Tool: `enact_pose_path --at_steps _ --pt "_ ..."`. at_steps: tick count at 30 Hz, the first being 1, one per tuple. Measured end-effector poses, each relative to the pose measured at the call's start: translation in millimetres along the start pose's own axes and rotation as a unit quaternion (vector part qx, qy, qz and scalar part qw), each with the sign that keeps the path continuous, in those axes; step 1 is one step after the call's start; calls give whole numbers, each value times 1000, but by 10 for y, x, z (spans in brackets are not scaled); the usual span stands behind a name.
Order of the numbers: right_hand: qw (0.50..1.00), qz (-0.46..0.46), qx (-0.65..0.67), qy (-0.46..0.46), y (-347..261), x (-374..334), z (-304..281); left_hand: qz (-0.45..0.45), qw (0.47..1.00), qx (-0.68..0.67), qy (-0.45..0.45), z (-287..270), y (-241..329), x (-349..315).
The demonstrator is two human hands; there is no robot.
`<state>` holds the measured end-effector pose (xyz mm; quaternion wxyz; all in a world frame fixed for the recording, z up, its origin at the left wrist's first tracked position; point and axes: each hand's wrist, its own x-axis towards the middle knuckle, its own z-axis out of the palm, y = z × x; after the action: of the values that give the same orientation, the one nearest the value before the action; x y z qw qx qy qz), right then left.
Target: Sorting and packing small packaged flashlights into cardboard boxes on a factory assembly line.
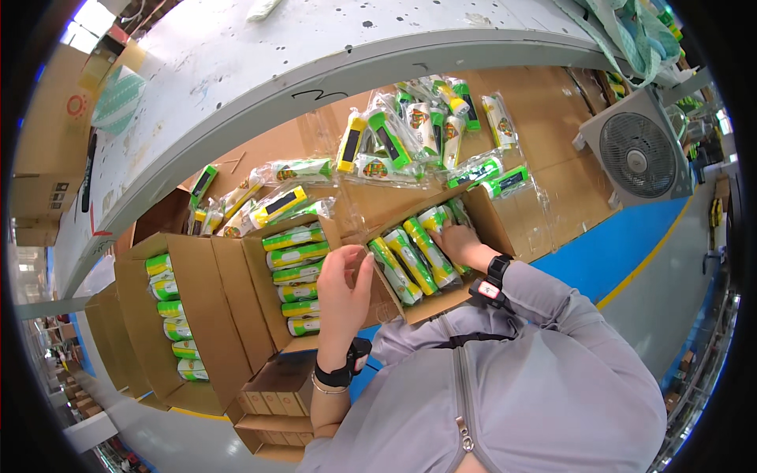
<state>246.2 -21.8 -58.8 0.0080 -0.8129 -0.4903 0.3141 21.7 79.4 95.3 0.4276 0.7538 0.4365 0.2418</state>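
An opened cardboard box [445, 303] in front of me holds a row of bagged flashlights [408, 262] in green, yellow and white, lying side by side. My right hand [459, 240] reaches into its right part, with bent fingers closed on a flashlight [434, 219] near the far wall; the fingertips are partly hidden. Above the box's left edge my left hand [347, 280] is raised, thumb and fingers apart, with nothing seen in it. Just left of that hand, a second box [260, 272] holds a stacked row of similar flashlights [298, 275].
Loose bagged flashlights [392, 140] lie heaped on the cardboard-covered surface [556, 169] beyond the boxes. Another filled box [138, 296] stands at left, above small cartons [276, 394]. A white shelf [315, 39] spans the far side. A grey fan [637, 150] stands at right.
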Motion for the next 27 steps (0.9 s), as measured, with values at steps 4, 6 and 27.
enact_pose_path --at_steps 4,6,27 --pt "998 58 25 -20 -82 -13 -60 0 990 -1 -141 330 86 129" --pt "997 62 26 -27 -25 32 62 43 947 38 -317 700 -55 133" --pt "974 -49 -65 212 2208 352 -544 107 822 213 -516 1868 -667 349"
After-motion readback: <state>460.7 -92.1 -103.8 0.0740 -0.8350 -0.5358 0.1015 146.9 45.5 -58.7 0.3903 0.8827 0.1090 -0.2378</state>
